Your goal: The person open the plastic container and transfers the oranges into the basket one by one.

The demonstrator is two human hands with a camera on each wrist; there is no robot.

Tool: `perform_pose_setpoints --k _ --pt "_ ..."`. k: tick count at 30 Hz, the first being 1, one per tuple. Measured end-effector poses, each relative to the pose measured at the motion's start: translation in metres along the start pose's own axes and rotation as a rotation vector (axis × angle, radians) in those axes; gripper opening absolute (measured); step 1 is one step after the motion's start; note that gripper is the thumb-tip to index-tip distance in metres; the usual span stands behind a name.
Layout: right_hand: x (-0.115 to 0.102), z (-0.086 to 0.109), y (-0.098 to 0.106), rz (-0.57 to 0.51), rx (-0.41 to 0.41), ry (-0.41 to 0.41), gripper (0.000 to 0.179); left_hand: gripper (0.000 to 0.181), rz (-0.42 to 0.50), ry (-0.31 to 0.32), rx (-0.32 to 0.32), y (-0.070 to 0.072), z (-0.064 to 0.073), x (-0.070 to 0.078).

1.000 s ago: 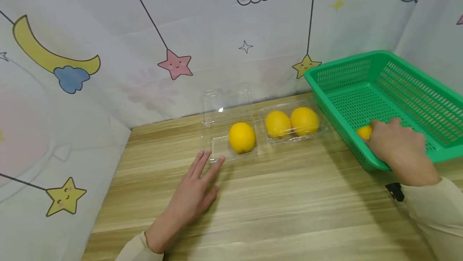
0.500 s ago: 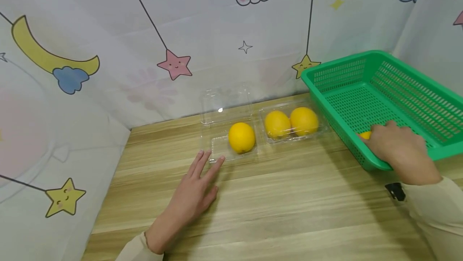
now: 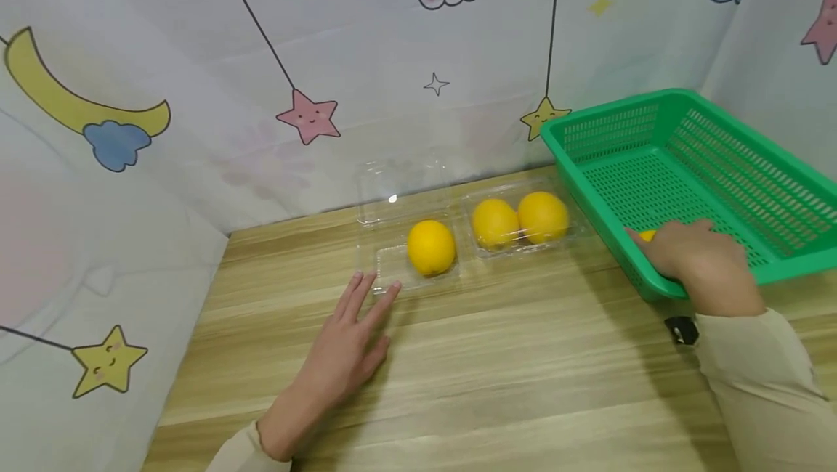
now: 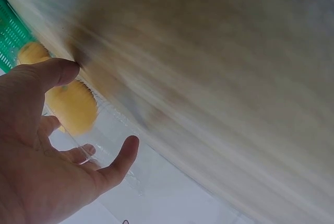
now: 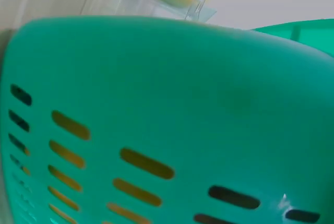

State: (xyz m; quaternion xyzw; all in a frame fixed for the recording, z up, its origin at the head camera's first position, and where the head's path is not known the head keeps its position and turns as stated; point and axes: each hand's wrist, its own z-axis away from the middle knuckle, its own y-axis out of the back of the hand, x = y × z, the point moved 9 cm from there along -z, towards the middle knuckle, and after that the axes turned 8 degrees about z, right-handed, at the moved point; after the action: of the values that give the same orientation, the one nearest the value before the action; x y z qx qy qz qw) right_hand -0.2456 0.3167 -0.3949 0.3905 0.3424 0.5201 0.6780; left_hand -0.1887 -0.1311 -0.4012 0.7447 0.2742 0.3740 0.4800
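One yellow fruit (image 3: pixel 647 235) lies gripped beneath the right hand (image 3: pixel 702 258); the left hand (image 3: pixel 343 348) has spread fingers.

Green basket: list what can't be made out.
Head view: most of the fruit inside, hidden by the right hand.
Head view: the hand's grip, hidden by its back.
Head view: basket's right corner, beyond the edge.
Right wrist view: right hand, behind the basket wall.

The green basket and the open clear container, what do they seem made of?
Green basket: probably molded plastic, smooth, softly shiny, with uniform slots. Open clear container: likely thin plastic, glossy; a bright glint marks its lid, and the tabletop shows through.
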Motion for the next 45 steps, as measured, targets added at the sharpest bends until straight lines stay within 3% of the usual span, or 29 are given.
perform_pose_setpoints --k 9,14,26,31,39,45 --pt "-0.007 0.003 0.004 -0.124 0.064 0.061 0.115 0.081 0.014 0.006 -0.004 -0.002 0.002 0.001" --pt "-0.011 0.001 0.007 -0.136 0.07 0.112 0.11 0.081 0.014 -0.003 -0.004 -0.001 0.003 0.002" --pt "-0.016 0.007 0.019 -0.126 0.122 0.14 0.103 0.083 0.02 0.009 -0.017 0.001 0.002 0.001" --pt "-0.033 0.017 0.034 -0.138 0.236 0.183 0.1 0.083 0.024 0.014 -0.01 0.004 0.003 0.0" --pt "-0.065 0.039 0.061 -0.203 0.557 0.305 0.079 0.081 0.046 0.017 -0.004 0.006 0.003 -0.001" --pt "-0.083 0.052 0.069 -0.266 0.672 0.407 0.06 0.081 0.064 0.007 -0.004 0.006 0.002 0.0"
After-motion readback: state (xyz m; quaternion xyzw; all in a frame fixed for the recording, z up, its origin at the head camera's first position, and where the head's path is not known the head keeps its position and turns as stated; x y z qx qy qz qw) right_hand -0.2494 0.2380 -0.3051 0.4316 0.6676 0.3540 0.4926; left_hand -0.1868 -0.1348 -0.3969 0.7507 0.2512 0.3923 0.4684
